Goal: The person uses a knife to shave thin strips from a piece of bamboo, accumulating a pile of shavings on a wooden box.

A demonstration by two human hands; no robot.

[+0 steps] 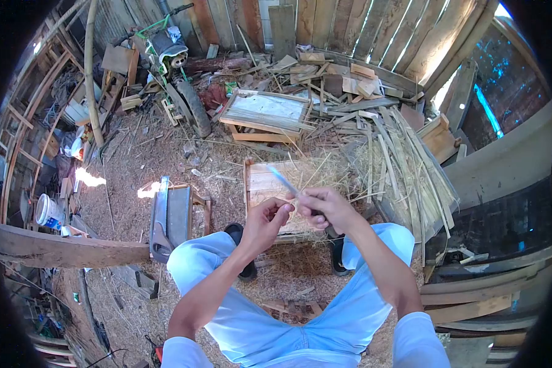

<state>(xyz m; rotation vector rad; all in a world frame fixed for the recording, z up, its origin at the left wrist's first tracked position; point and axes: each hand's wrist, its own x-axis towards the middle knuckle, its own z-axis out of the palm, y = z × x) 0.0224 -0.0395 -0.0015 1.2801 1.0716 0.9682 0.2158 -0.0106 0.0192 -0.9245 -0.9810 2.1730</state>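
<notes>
My right hand (326, 208) is closed round a knife (283, 179), its pale blade pointing up and to the left. My left hand (267, 219) is closed in a pinch just left of it; anything between those fingertips is too small to make out. The two hands are close together above a shallow wooden tray (260, 189) on the ground. Thin straw-like shavings (328, 178) cover the tray's right side and spill past it.
A handsaw (160, 214) lies on a small bench (179, 211) at left. Long split strips (405, 159) are heaped at right. Farther off are a framed panel (267, 110), scrap wood (362, 80) and a motorbike (181, 80). A white bucket (48, 211) lies far left.
</notes>
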